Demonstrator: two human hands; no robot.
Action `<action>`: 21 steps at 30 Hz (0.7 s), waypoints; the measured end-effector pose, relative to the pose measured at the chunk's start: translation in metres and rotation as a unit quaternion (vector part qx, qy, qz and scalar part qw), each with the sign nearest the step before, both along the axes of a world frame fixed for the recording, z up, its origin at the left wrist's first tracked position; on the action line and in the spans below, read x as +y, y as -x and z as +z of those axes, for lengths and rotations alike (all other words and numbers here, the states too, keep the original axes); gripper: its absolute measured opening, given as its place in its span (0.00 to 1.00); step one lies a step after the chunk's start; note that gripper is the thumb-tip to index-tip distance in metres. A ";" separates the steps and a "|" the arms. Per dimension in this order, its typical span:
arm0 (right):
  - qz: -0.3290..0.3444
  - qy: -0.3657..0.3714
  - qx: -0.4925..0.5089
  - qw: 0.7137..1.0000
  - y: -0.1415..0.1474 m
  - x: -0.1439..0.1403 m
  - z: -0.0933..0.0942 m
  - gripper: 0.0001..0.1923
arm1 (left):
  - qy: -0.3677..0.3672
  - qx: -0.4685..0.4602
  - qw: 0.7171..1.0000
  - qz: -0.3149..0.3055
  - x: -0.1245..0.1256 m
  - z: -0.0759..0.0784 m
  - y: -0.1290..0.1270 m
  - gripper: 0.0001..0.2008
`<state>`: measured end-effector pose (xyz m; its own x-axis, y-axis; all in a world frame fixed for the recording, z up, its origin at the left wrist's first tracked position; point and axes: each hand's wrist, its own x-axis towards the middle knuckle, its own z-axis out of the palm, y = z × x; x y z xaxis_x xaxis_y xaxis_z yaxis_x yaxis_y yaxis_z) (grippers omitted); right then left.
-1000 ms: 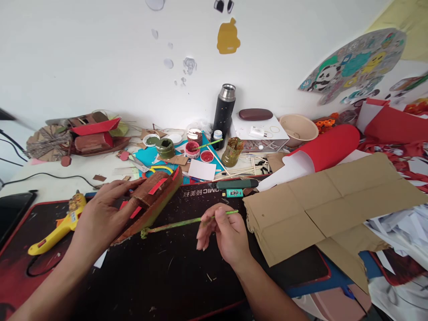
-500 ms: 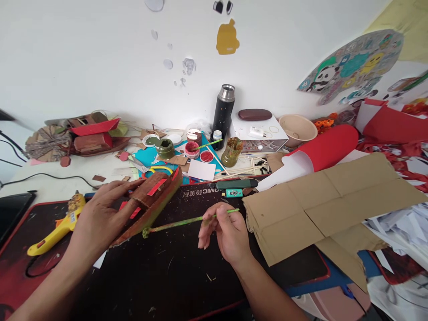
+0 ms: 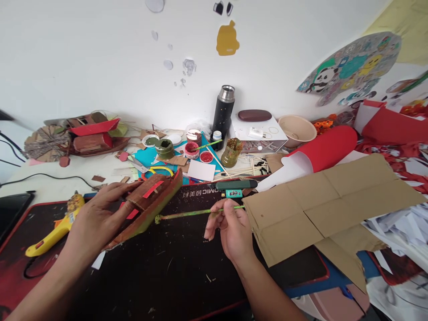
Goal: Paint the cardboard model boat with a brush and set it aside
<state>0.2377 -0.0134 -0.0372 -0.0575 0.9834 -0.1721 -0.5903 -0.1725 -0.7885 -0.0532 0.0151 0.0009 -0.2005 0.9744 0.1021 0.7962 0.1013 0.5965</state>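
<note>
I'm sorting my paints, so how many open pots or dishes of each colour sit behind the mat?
Green: 2, the green jar and the green dish.
Red: 2, the red pot and the red lid.
Total: 4. The right hand holds a green brush.

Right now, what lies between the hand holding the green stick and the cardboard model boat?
Only the green stick itself spans that stretch in the head view, running from the right hand toward the cardboard boat above bare black mat.
</note>
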 end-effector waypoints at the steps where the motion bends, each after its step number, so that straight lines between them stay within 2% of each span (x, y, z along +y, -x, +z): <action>1: -0.009 0.003 0.000 1.000 -0.001 0.000 0.000 0.30 | 0.000 -0.002 1.000 0.001 0.000 0.000 0.000 0.30; 8: 0.000 0.006 0.002 1.000 -0.001 0.000 -0.001 0.30 | -0.002 0.000 1.000 -0.015 -0.002 -0.003 0.003 0.28; 12: -0.029 0.011 0.000 1.000 -0.003 0.002 -0.003 0.30 | 0.012 -0.009 1.000 -0.010 -0.001 -0.003 0.009 0.30; 16: -0.036 0.009 0.007 0.999 -0.004 0.004 -0.002 0.29 | 0.034 -0.022 0.999 -0.031 0.001 -0.002 0.012 0.30; 21: -0.044 0.006 0.023 0.999 -0.007 0.004 0.000 0.28 | -0.004 0.021 0.998 -0.061 -0.001 -0.010 0.011 0.29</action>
